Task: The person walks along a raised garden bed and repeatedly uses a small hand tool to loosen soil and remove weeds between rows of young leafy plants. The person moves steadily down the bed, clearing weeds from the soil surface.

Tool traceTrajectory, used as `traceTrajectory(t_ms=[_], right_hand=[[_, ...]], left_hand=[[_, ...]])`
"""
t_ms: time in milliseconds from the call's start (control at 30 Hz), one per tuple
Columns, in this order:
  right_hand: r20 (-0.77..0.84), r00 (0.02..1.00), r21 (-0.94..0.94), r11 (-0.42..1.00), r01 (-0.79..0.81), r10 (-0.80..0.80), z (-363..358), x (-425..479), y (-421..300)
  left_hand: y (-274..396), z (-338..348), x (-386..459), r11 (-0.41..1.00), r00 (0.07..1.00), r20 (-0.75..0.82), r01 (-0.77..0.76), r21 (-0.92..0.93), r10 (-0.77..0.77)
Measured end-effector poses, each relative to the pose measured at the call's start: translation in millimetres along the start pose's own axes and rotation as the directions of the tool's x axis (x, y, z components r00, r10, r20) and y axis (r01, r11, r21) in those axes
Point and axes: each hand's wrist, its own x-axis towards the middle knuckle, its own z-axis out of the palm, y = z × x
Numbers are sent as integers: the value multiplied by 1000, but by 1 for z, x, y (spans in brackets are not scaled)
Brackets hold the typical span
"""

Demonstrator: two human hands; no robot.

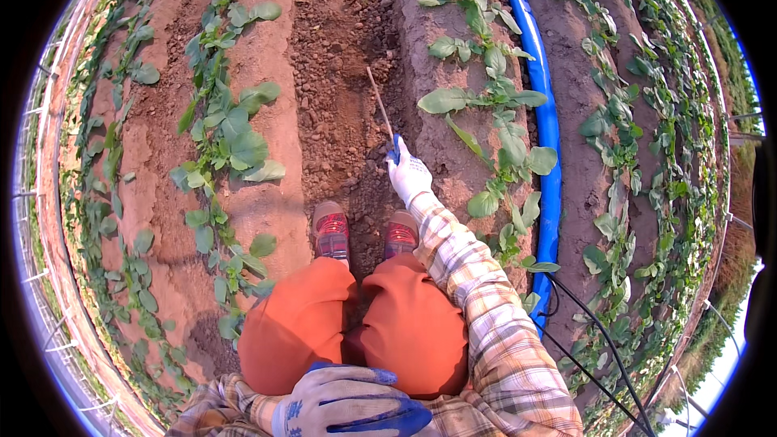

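My right hand (410, 173), in a white glove with blue-coated fingers, grips a thin brown stick (379, 100). The stick points forward over the bare soil furrow (340, 85), and its lower end is hidden in the glove. My left hand (349, 402), in a matching glove, rests near my lap with its back facing up. Its fingers lie together, pointing right, and what is under the palm is hidden. Just right of my right hand grows a row of broad-leaved green plants (504, 127) on a raised soil bed.
My shoes (331, 230) stand in the furrow under my bent knees in orange trousers (309, 325). Another plant row (227, 127) grows to the left. Along the right bed runs a blue hose (542, 85). Black cables (598, 315) cross at lower right.
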Motion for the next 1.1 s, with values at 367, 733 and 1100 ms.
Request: traceTrajectory(t_ms=[367,733,1100], right_hand=[[163,987,-1,1000,9,-9,-6,-134,55],[416,902,-114,991,-71,113,-39,-211,80],[600,788,734,485,-476,-135,-52,-177,101]], left_hand=[[16,17,-28,977,985,99,120,176,-139],[11,49,-40,963,992,72,79,256,-101],[5,73,-45,917,991,100,42,396,-89]])
